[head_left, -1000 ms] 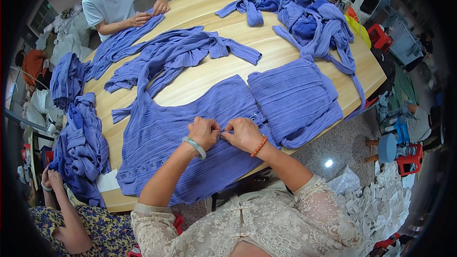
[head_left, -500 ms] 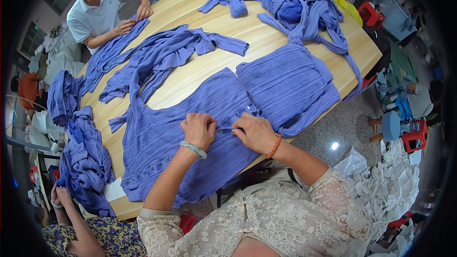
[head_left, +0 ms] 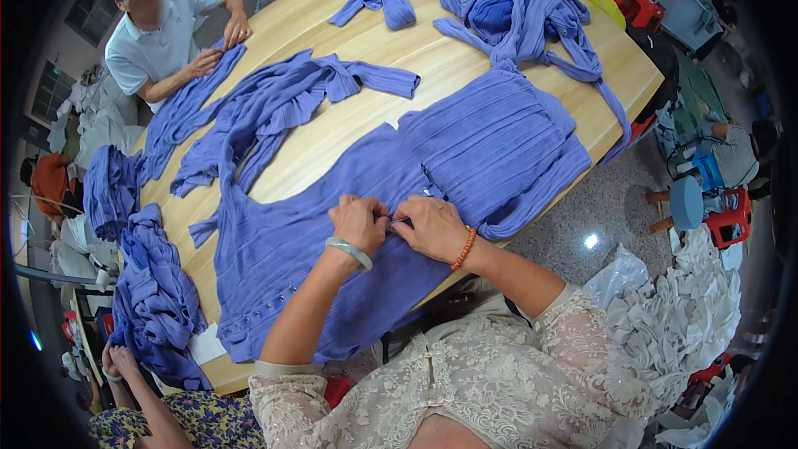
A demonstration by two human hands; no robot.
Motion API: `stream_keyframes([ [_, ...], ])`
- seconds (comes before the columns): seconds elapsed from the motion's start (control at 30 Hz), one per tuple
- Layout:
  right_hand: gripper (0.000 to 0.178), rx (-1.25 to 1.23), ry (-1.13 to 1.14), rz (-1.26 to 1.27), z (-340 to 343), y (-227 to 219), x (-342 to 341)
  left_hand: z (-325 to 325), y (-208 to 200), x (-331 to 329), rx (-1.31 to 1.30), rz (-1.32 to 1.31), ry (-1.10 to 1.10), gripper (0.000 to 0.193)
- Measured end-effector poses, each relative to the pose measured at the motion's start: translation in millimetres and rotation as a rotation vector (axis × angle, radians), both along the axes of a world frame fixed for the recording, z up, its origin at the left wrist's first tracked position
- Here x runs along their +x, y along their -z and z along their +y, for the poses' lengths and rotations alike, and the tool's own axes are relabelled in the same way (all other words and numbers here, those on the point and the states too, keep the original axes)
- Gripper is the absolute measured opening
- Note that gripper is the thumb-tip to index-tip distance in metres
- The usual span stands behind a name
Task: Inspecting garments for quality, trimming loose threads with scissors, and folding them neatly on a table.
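A blue-violet ribbed button-front garment (head_left: 316, 175) lies spread on the table in front of me, a row of small buttons (head_left: 268, 308) showing along its lower left edge. My left hand (head_left: 359, 223), a pale bangle at its wrist, pinches the front edge of the garment. Right against it, my right hand (head_left: 431, 229), with an orange bead bracelet, has thumb and fingers closed on the same edge. The fingertips almost meet and hide the button or buttonhole between them. Beyond my right hand lies a folded blue-violet garment (head_left: 490, 141).
Heaped blue-violet garments (head_left: 515, 0) lie at the back of the wooden table (head_left: 370, 46), and others (head_left: 158, 291) at its left. A person (head_left: 166, 33) handles cloth across the table. Another person's hands (head_left: 120, 362) are at lower left. White cloth (head_left: 682, 324) piles up at right.
My hands have drawn together, closing the gap across the garment's edge; the fingertips now almost touch. The view has shifted slightly.
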State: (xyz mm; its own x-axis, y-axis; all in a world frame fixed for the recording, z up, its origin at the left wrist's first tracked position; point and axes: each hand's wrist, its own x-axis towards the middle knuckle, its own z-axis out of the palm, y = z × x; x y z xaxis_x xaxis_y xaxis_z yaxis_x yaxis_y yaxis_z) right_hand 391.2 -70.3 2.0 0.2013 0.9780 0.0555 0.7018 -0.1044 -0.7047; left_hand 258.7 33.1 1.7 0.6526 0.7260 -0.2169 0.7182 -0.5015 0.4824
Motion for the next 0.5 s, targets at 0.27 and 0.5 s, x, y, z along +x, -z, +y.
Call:
stream_keyframes([
  [0.27,0.024,-0.122,0.071,0.074,9,11,1,14,16,-12,-0.234,-0.092,-0.063,0.013],
  [0.5,0.024,-0.183,0.066,-0.002,4,5,4,10,-8,-5,-0.287,-0.107,-0.066,0.011],
])
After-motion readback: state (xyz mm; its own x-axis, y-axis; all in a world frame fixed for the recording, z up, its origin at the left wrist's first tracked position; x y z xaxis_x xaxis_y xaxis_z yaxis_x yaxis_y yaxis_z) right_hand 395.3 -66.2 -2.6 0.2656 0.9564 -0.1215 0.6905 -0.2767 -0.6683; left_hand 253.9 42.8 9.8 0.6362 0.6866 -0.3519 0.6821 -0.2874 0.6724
